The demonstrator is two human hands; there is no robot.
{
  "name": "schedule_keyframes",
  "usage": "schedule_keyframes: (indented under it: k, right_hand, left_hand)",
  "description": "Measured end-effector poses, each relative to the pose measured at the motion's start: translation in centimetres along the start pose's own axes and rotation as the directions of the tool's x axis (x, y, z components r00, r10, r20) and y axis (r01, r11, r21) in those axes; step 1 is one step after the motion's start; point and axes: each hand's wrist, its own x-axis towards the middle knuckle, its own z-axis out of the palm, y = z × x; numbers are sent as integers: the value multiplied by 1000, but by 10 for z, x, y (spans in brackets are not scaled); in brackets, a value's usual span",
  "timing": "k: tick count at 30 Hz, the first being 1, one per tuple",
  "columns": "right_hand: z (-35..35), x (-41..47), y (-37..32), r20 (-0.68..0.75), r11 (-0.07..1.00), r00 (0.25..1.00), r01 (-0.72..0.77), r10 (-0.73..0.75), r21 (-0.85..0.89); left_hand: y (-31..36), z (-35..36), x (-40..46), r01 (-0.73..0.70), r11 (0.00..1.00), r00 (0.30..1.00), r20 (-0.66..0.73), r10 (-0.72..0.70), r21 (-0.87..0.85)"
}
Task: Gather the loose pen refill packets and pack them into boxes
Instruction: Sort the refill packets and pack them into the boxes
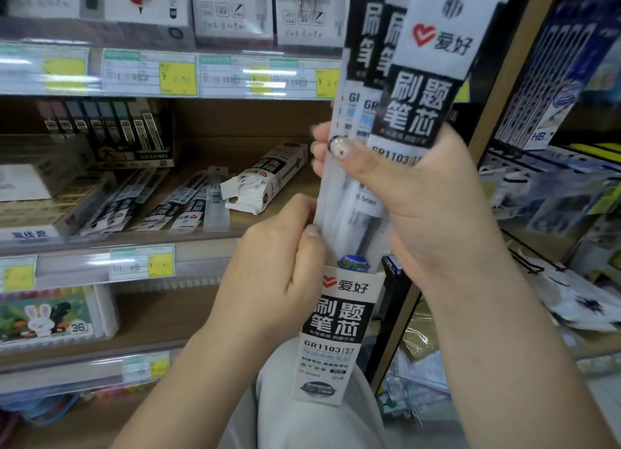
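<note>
The right hand [413, 193] has its fingers [339, 147] clamped round a bundle of three refill packets [403, 105], long axis upright, lower ends entering the open top of a box [336, 341]. The left hand [279, 267] grips that box's top, thumb against the packets. Left of the box, on the shelf [174, 237], lie more loose packets [181, 210] and one open box [268, 176] on its side.

bright even light | glare on shelf label strips [151, 73] | soft blur throughout | edges bowed
</note>
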Motion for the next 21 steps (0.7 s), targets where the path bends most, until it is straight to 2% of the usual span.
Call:
schedule_keyframes:
  k: [7,12,17,21]
  right_hand:
    - [-3,-2,-4,-16,930,1000,-18,13,-367]
    - [-5,-4,-3,-60,854,997,-72,47,-516]
    - [-4,-8,1,-5,861,990,-127,144,-493]
    - [0,-8,1,-55,973,994,-105,95,-204]
  left_hand:
    - [0,2,-1,13,1000,1000,-10,-13,-6]
    - [-3,0,-2,40,999,999,-28,-40,-3]
    - [-2,1,-1,76,997,996,-38,-77,-22]
    - [-2,1,-1,58,998,998,-37,-58,3]
